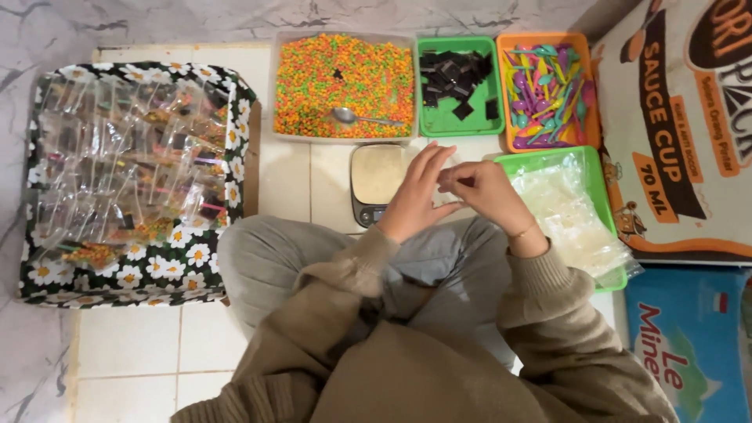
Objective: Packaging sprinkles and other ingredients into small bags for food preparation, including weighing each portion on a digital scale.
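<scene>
Hands, left hand (413, 196) and right hand (479, 188), pinch a barely visible clear plastic bag (448, 178) together above the kitchen scale (376, 182), half-hiding its platform.

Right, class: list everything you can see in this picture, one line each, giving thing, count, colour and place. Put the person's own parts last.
Flowered box: one, black with white daisies, far left, full of filled clear packets.
Sprinkle tray: one, clear, holding orange, green and yellow bits, top middle.
Metal spoon: one, silver, lying in the sprinkles.
Green tray: one, holding dark squares, right of the sprinkles.
Orange tray: one, holding small coloured plastic spoons, top right.
Kitchen scale: one, silver, below the sprinkles.
Green basket: one, holding empty clear bags, right.
Cardboard boxes: two, far right.
Left hand: over the scale.
Right hand: fingertips meeting the left, apparently pinching something clear.
</scene>
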